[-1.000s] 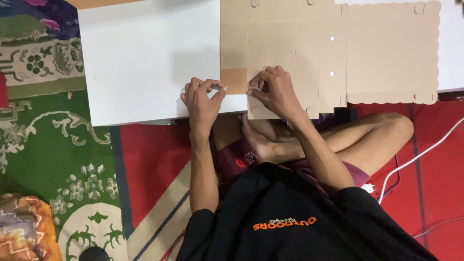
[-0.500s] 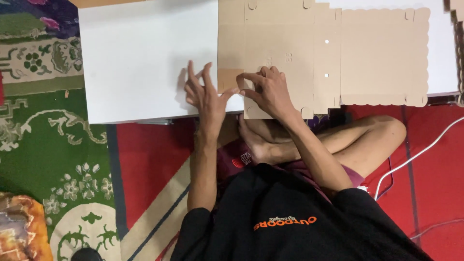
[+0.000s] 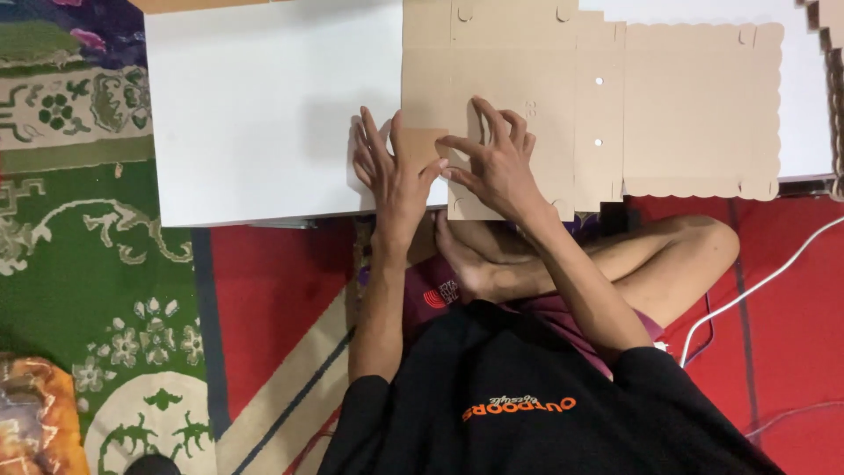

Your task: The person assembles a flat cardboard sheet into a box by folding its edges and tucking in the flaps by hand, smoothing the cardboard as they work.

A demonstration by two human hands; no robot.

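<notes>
left hand fingers spread, flap held flat | right hand fingers apart, cardboard sheet pinned beside flap

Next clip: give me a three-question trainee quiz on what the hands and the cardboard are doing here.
1. True or false: both hands rest on the flat cardboard sheet.
2. Which surface lies under the sheet? A) green carpet B) white board C) red cloth
3. Fill in: the left hand has its fingers ____, not curled.

Key:
1. True: the left hand and the right hand both press near the small darker flap at the sheet's near corner.
2. B, the white board.
3. Spread.
</notes>
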